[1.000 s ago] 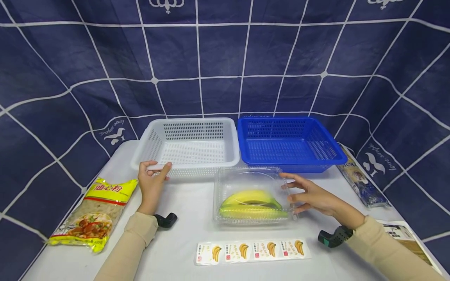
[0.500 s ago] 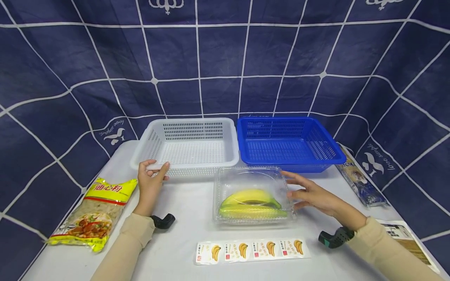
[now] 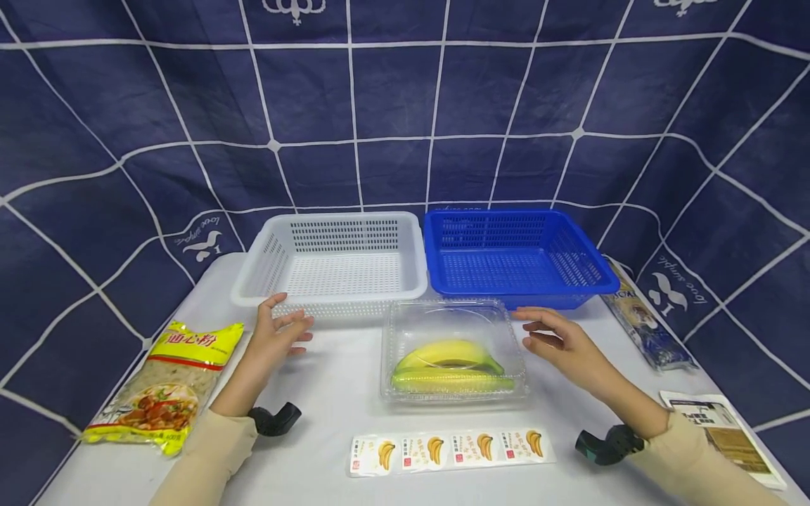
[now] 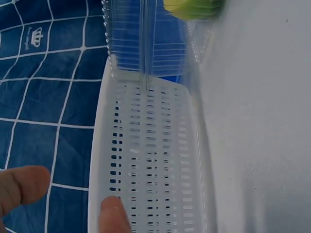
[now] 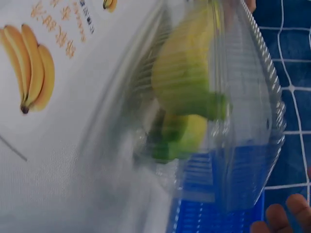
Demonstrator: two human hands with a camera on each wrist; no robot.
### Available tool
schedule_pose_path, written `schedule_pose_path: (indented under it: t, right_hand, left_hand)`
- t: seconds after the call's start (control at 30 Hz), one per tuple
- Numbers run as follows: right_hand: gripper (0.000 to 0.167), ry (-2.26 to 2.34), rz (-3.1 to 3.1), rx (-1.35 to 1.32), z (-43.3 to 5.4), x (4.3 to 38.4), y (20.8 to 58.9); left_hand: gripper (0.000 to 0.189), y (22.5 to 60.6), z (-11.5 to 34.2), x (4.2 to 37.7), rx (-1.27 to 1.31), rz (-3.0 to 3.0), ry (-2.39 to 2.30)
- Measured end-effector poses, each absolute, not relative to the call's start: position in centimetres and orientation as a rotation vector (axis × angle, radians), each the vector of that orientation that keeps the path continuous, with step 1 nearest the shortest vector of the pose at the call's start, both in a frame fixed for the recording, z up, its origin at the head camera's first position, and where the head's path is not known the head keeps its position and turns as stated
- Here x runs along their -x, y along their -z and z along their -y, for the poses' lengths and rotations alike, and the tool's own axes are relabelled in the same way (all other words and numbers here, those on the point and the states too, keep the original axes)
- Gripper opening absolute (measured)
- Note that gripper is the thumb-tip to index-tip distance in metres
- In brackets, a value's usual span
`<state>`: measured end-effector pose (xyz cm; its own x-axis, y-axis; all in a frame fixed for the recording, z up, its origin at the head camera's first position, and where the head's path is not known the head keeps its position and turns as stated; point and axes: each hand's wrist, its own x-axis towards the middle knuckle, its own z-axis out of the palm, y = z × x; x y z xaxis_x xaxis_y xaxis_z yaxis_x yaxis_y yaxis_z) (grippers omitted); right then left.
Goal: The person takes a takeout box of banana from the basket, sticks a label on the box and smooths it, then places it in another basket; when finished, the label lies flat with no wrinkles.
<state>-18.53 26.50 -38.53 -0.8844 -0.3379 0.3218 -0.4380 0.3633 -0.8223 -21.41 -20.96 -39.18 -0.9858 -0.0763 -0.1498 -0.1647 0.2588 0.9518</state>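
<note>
A clear plastic clamshell box (image 3: 436, 320) with its lid down stands mid-table. Inside lie yellow-green bananas (image 3: 452, 355). My right hand (image 3: 569, 351) hovers just off the box's right side, fingers loosely bent and holding nothing. To the left, my left hand (image 3: 272, 341) is in front of the white basket (image 3: 414, 281), its fingers loosely spread around nothing. Its fingertips (image 4: 112, 213) overlap that basket in the left wrist view. In front of the box lies a strip of banana-picture labels (image 3: 449, 460). The right wrist view has the box (image 5: 248, 111) close up, with my fingertips (image 5: 277, 216) at the lower right.
Behind the box, a blue basket (image 3: 525, 289) stands beside the white one. A yellow-edged food bag (image 3: 161, 393) lies at the left edge. Along the right edge are a dark printed packet (image 3: 652, 327) and a white-and-brown packet (image 3: 728, 436). A dark blue curtain (image 3: 392, 105) hangs behind.
My left hand has come off the white basket's front rim and drawn slightly towards me. My right hand has moved away from the box's right side. The box and bananas stay put.
</note>
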Motion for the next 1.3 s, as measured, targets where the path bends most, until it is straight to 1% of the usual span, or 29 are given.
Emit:
schedule_pose_path:
  t: [0.07, 0.17, 0.33, 0.47, 0.57, 0.67, 0.73, 0.87, 1.1, 1.3]
  right_hand:
    - [0.032, -1.551, 2.444, -0.747, -26.1, 18.0, 38.3]
    - [0.026, -1.62, 2.376, -0.774, -25.4, 17.2, 37.7]
    - [0.031, -1.777, 2.351, -0.929, -24.2, 16.2, 36.5]
    - [0.029, -1.859, 2.418, -1.149, -23.0, 15.7, 36.4]
    - [0.027, -1.905, 2.462, -1.286, -22.4, 15.5, 36.7]
    - [0.028, -1.911, 2.508, -1.414, -21.9, 15.4, 37.3]
    - [0.028, -1.915, 2.54, -1.494, -21.5, 15.2, 37.7]
    - [0.026, -1.951, 2.595, -1.624, -20.4, 14.9, 39.0]
    - [0.025, -1.836, 2.724, -1.687, -17.5, 14.9, 41.2]
    - [0.027, -1.753, 2.777, -1.732, -14.9, 15.4, 42.3]
  left_hand:
    - [0.089, 39.1, 21.1, 20.7, 0.15, -2.446, -1.751]
    - [0.085, 39.2, 21.2, 19.6, 0.019, -2.453, -1.634]
    - [0.061, 39.9, 21.2, 17.9, -0.261, -2.399, -1.496]
    - [0.042, 40.6, 21.0, 17.0, -0.457, -2.292, -1.39]
    - [0.032, 41.3, 20.7, 16.5, -0.551, -2.211, -1.32]
    - [0.027, 42.0, 20.4, 16.2, -0.602, -2.127, -1.278]
    - [0.027, 42.4, 20.3, 16.0, -0.623, -2.074, -1.267]
    - [0.025, 42.8, 19.8, 15.8, -0.608, -1.988, -1.261]
    - [0.009, 43.0, 19.5, 15.7, -0.671, -1.883, -1.233]
    - [0.002, 43.6, 18.9, 16.1, -0.68, -1.789, -1.251]
